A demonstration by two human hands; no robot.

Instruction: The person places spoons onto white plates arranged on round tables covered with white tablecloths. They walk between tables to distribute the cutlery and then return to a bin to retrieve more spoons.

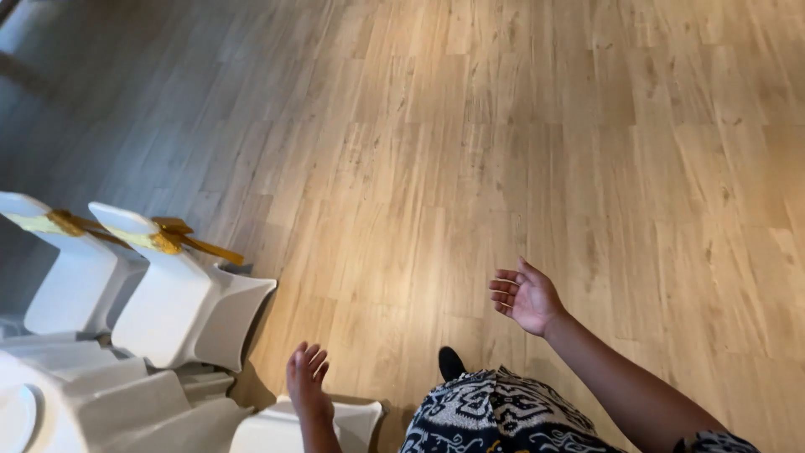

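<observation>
- Hands hang empty over a wooden floor (520,151); neither grips anything.
- Left hand (307,379) hovers with fingers loosely spread, just above the back of a white-covered chair (285,428) at the bottom edge; whether it touches is unclear.
- Right hand (527,297) is raised, palm open, fingers apart, well away from the chairs.
- Two more covered chairs (180,294) with gold sashes (180,239) stand to the left.
- Dark shoe (450,362) shows above patterned clothing (495,415).

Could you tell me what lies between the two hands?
In the head view, only bare wooden floor separates the left hand from the right hand.
</observation>
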